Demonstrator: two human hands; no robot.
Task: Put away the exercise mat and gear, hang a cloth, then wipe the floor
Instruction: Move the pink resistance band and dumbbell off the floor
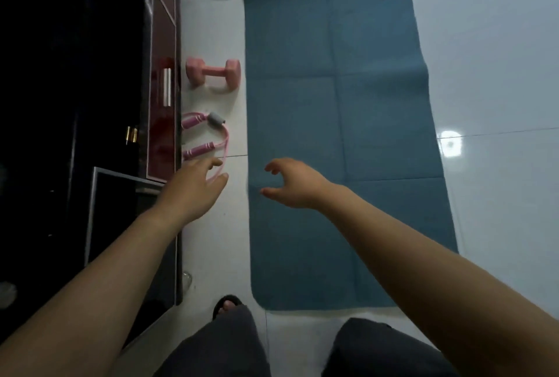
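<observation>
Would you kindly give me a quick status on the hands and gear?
Left hand open by pink handled band; right hand open over unrolled blue exercise mat. Pink dumbbell untouched. Nothing blocking.

You look down on a glossy white tiled floor (499,74), thin grout lines crossing it in dim, bluish light. A bright glare spot (450,143) shines on a tile to your right. Along your left runs a dark, glossy cabinet (60,74) with a reddish-brown front panel (163,28) and a silver bar handle (167,87).
</observation>
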